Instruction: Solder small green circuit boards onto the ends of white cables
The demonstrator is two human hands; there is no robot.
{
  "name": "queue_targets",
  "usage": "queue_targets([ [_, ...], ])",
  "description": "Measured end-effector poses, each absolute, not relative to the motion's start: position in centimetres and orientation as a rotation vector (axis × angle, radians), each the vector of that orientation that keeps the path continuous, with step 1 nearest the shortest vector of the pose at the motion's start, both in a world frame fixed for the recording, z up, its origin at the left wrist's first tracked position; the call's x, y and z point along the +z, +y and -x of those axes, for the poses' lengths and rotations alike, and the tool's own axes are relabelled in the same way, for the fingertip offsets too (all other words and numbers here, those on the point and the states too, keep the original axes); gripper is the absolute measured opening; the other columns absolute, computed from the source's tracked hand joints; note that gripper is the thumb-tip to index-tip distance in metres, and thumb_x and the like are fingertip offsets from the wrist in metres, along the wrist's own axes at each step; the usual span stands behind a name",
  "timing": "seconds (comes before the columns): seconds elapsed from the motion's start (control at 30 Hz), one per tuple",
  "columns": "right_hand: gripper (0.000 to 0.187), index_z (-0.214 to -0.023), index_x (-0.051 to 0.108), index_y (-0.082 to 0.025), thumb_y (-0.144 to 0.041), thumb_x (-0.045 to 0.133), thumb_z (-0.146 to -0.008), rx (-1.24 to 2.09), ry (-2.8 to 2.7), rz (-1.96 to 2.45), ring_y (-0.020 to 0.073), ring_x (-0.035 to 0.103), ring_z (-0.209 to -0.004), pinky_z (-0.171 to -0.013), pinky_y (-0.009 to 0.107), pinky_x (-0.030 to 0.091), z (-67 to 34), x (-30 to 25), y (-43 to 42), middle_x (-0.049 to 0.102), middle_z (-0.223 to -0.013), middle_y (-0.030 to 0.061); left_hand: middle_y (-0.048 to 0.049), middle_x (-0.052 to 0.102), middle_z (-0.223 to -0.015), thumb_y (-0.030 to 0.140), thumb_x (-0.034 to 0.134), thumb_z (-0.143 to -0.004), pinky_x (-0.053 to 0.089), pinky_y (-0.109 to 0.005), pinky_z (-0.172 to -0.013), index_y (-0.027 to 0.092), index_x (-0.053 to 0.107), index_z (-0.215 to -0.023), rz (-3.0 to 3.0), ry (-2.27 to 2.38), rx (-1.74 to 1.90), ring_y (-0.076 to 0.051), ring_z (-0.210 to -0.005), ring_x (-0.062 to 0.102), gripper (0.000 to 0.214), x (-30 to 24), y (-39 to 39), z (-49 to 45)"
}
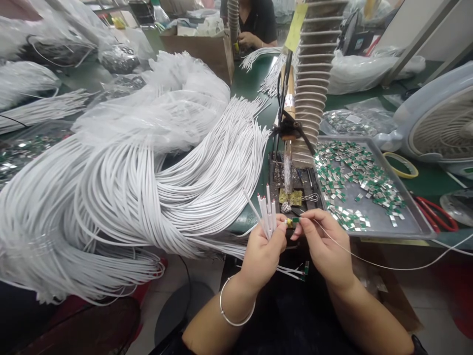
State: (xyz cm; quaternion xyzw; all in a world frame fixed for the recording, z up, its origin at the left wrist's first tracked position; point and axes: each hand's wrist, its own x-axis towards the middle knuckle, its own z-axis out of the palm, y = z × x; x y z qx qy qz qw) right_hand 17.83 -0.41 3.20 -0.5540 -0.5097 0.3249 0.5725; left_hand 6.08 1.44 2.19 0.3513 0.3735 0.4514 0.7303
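My left hand (264, 251) is closed around several white cables (266, 212), whose cut ends with reddish cores point up. My right hand (327, 246) pinches a small green circuit board (296, 220) and a thin strand of solder wire (388, 268) that trails off to the right. A small yellowish piece (289, 222) shows between the board and my left fingertips; how they join is too small to tell. Just beyond my hands a soldering iron (288, 167) is mounted upright, tip down, over a dark stand (275, 172). Finished-looking cable ends with green boards (304, 271) hang below my hands.
A big heap of white cables (121, 182), partly wrapped in plastic, covers the left. On the right are a metal tray (384, 209) of small boards, a tape roll (401, 165), red-handled pliers (436, 214) and a fan (443, 113). A ribbed hose (314, 74) hangs behind the iron; another person (254, 24) sits opposite.
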Motion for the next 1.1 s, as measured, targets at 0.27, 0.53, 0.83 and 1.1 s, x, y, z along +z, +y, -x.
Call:
queue_targets([
  [0.27, 0.006, -0.082, 0.054, -0.020, -0.023, 0.051, -0.086, 0.690, -1.257, 1.331, 0.0077, 0.055, -0.048, -0.047, 0.019, 0.050, -17.5, 3.4, -0.2, 0.055, -0.059, -0.0044, 0.0078, 0.039, -0.051, 0.034, 0.058, -0.082, 0.025, -0.019, -0.045, 0.014, 0.055, -0.082, -0.817, 0.771, 1.032, -0.004, -0.043, 0.026, 0.020, 2.8, 1.5, -6.2],
  [0.53, 0.006, -0.086, 0.055, -0.020, -0.015, 0.052, -0.085, 0.380, -1.427, 1.320, 0.0119, 0.059, -0.065, -0.059, 0.026, 0.051, -18.2, 2.5, -0.5, 0.057, -0.077, 0.0007, 0.0086, 0.036, -0.050, 0.036, 0.061, -0.078, 0.026, -0.019, -0.045, 0.016, 0.055, -0.082, -0.800, 0.843, 1.028, -0.004, -0.043, 0.027, 0.022, 3.0, 1.6, -6.3],
  [0.83, 0.015, -0.092, 0.055, -0.021, -0.010, 0.053, -0.083, 0.303, -1.523, 1.302, 0.0117, 0.061, -0.065, -0.059, 0.026, 0.053, -18.0, 2.9, -0.3, 0.059, -0.081, 0.0013, -0.0034, 0.056, -0.084, 0.028, 0.064, -0.073, 0.042, -0.022, -0.058, 0.015, 0.052, -0.063, -0.804, 0.873, 1.088, -0.009, -0.062, 0.050, 0.020, 3.8, 1.7, -6.4],
  [1.1, 0.012, -0.089, 0.056, -0.021, -0.011, 0.052, -0.083, 0.242, -1.554, 1.308, 0.0139, 0.061, -0.068, -0.059, 0.028, 0.053, -18.0, 3.1, -0.2, 0.060, -0.079, 0.0027, -0.0051, 0.059, -0.089, 0.026, 0.063, -0.074, 0.042, -0.022, -0.060, 0.016, 0.053, -0.063, -0.817, 0.919, 1.086, -0.011, -0.069, 0.054, 0.018, 3.7, 1.6, -6.4],
])
